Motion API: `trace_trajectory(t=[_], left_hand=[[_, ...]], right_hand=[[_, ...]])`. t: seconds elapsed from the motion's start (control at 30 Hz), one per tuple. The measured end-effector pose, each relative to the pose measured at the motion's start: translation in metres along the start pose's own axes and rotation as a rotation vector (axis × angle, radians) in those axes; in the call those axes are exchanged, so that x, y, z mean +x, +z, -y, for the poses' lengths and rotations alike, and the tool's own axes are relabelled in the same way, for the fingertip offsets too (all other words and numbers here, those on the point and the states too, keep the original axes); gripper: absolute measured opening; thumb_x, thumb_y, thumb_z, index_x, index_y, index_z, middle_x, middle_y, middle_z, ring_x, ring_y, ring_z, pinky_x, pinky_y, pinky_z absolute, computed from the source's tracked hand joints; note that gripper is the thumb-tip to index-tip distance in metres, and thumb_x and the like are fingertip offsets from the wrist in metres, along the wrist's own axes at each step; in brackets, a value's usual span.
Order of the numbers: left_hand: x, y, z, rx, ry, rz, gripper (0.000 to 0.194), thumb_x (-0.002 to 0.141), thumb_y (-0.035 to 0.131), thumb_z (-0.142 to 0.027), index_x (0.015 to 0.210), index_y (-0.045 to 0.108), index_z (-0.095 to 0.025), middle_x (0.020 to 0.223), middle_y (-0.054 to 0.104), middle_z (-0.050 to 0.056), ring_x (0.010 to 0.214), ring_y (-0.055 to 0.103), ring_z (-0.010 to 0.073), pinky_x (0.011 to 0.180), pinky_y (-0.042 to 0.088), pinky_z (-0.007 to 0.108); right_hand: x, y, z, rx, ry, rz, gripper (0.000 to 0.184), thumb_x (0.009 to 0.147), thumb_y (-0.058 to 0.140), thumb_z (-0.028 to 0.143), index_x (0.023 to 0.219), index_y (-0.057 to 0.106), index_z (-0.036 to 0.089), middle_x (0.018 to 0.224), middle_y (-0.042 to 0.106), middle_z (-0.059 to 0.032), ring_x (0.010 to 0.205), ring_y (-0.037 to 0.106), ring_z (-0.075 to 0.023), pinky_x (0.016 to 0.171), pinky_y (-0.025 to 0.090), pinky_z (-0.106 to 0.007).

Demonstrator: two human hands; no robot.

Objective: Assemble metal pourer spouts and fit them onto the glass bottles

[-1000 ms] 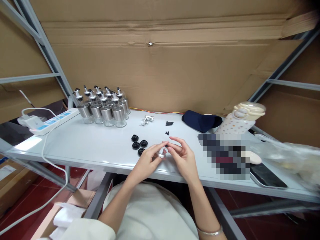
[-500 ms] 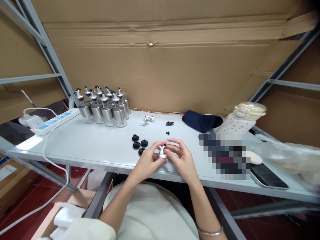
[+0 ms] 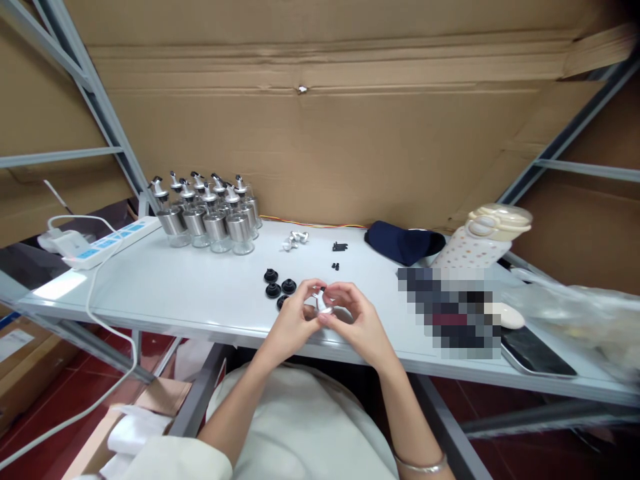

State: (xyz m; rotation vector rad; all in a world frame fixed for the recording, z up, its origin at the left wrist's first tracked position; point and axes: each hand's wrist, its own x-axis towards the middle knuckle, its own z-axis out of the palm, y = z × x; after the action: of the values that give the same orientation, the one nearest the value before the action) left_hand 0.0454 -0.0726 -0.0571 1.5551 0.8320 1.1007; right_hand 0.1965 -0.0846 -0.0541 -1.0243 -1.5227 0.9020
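Between my hands, just above the table's front edge, is a silver pour spout (image 3: 323, 303) with a small dark piece at its tip. My left hand (image 3: 299, 313) grips it from the left with thumb and fingers. From the right, my right hand (image 3: 356, 315) pinches it too, its thumb near the base and fingertips at the dark tip. Black ribbed stoppers (image 3: 273, 289) lie beside my left hand, one partly hidden by it. Beyond are loose silver spouts (image 3: 295, 240), thin black pieces (image 3: 340, 247) and tiny black caps (image 3: 335, 267).
Several glass and steel bottles with spouts (image 3: 217, 227) stand at the back left, near a white power strip (image 3: 113, 243). At right are a navy cap (image 3: 403, 243), a dotted cream bottle (image 3: 477, 243), a phone (image 3: 537, 353) and a plastic bag (image 3: 585, 320). Cardboard (image 3: 350, 147) walls the back.
My right fingers have curled in from a raised position to the spout's dark tip. The spout now leans slightly to the left. Things on the table have stayed put.
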Motion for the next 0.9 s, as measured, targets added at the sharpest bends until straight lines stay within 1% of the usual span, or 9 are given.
trace_trajectory(t=[0.23, 0.37, 0.47, 0.53, 0.63, 0.73, 0.8, 0.9], left_hand=[[0.0003, -0.0004, 0.0039, 0.004, -0.016, -0.002, 0.039, 0.077, 0.067, -0.02, 0.11, 0.046, -0.02, 0.117, 0.056, 0.007, 0.06, 0.054, 0.0038, 0.052, 0.038, 0.016], [0.0005, -0.0007, 0.0039, 0.009, -0.004, 0.007, 0.041, 0.078, 0.069, -0.025, 0.111, 0.046, -0.02, 0.116, 0.057, 0.008, 0.061, 0.055, 0.0053, 0.054, 0.039, 0.017], [0.0015, -0.0004, 0.0034, 0.038, 0.01, -0.004, 0.039, 0.078, 0.068, -0.024, 0.11, 0.048, -0.02, 0.113, 0.058, 0.006, 0.059, 0.055, 0.005, 0.053, 0.038, 0.017], [0.0019, 0.0, 0.0036, 0.033, 0.009, -0.017, 0.042, 0.078, 0.067, -0.022, 0.114, 0.047, -0.021, 0.106, 0.058, 0.003, 0.057, 0.055, 0.0044, 0.053, 0.039, 0.017], [0.0018, 0.0006, 0.0043, -0.021, 0.005, -0.036, 0.053, 0.078, 0.067, -0.021, 0.123, 0.039, -0.024, 0.1, 0.057, 0.001, 0.065, 0.062, 0.0072, 0.063, 0.045, 0.019], [0.0007, 0.0016, 0.004, 0.005, 0.032, -0.055, 0.057, 0.078, 0.068, -0.022, 0.126, 0.037, -0.024, 0.106, 0.058, 0.004, 0.078, 0.067, 0.011, 0.075, 0.049, 0.023], [0.0, 0.0024, 0.003, 0.04, 0.048, -0.067, 0.056, 0.078, 0.067, -0.021, 0.125, 0.038, -0.024, 0.112, 0.058, 0.006, 0.082, 0.068, 0.012, 0.079, 0.05, 0.025], [-0.0005, 0.0033, 0.0016, 0.075, 0.059, -0.061, 0.049, 0.078, 0.063, -0.016, 0.122, 0.041, -0.023, 0.119, 0.056, 0.008, 0.087, 0.068, 0.0128, 0.083, 0.05, 0.026]], right_hand=[[0.0003, 0.0008, -0.0057, 0.093, 0.036, 0.012, 0.036, 0.068, 0.076, 0.028, 0.099, 0.057, 0.023, 0.095, 0.069, -0.004, 0.095, 0.066, -0.0206, 0.088, 0.052, -0.035], [0.0006, 0.0018, -0.006, 0.132, 0.058, 0.006, 0.036, 0.067, 0.076, 0.027, 0.098, 0.058, 0.023, 0.097, 0.07, -0.0042, 0.095, 0.067, -0.0209, 0.089, 0.053, -0.036], [0.0005, 0.0022, -0.0055, 0.143, 0.076, -0.002, 0.037, 0.068, 0.076, 0.028, 0.099, 0.057, 0.024, 0.1, 0.071, -0.0051, 0.098, 0.067, -0.0214, 0.088, 0.053, -0.036], [0.0003, 0.0019, -0.005, 0.136, 0.077, 0.0, 0.038, 0.069, 0.075, 0.029, 0.102, 0.056, 0.025, 0.102, 0.071, -0.0055, 0.098, 0.067, -0.0215, 0.088, 0.053, -0.036], [0.0002, 0.0011, -0.0047, 0.098, 0.058, 0.001, 0.039, 0.073, 0.073, 0.031, 0.108, 0.056, 0.025, 0.102, 0.072, -0.0058, 0.095, 0.068, -0.021, 0.088, 0.052, -0.037], [0.0008, 0.0003, -0.0049, 0.065, 0.011, -0.029, 0.037, 0.076, 0.071, 0.032, 0.11, 0.058, 0.025, 0.106, 0.071, -0.006, 0.097, 0.067, -0.021, 0.089, 0.052, -0.037], [0.0014, 0.0001, -0.0052, 0.045, -0.026, -0.041, 0.031, 0.077, 0.069, 0.031, 0.107, 0.063, 0.025, 0.108, 0.071, -0.0059, 0.099, 0.067, -0.0213, 0.089, 0.052, -0.037], [0.0018, -0.0001, -0.0056, 0.007, -0.053, -0.044, 0.017, 0.08, 0.066, 0.031, 0.095, 0.07, 0.025, 0.107, 0.072, -0.006, 0.104, 0.066, -0.0233, 0.093, 0.051, -0.039]])
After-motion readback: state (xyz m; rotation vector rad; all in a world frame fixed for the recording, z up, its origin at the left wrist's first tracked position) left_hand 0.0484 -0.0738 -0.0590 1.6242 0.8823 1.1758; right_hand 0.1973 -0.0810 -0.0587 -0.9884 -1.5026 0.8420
